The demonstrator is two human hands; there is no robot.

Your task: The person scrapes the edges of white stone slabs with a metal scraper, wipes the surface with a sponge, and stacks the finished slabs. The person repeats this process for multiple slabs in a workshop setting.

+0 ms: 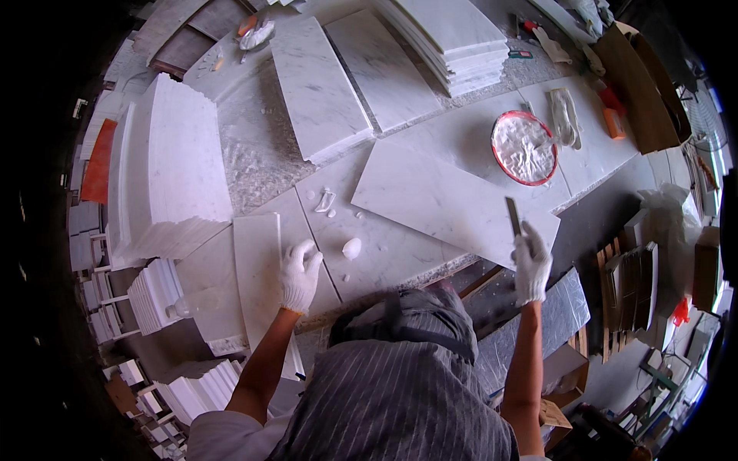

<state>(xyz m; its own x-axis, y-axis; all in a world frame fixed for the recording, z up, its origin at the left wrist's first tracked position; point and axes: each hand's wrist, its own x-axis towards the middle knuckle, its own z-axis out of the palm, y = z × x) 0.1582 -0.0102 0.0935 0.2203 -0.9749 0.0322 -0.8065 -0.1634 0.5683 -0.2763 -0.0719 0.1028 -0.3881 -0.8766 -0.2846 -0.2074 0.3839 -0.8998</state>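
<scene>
My right hand (532,265), in a white glove, is closed round a flat narrow putty knife (513,217) whose blade points up and away. It is over the right end of a white marble slab (438,196) lying askew on the worktop. My left hand (300,275), gloved too, has its fingers curled in; whatever they may hold is hidden. Just left of it lies a long narrow marble piece (257,265). A rounded white lump (351,248) and small white scraps (325,200) lie to its right. Beyond the slab stands a red-rimmed bowl (524,147) of white paste.
Stacked marble slabs stand at the left (173,165) and at the far side (453,38). Two more slabs (319,88) lie flat at the back. White gloves (565,117) lie right of the bowl, near a cardboard box (642,88). A grey slab (538,323) leans below the worktop's near edge.
</scene>
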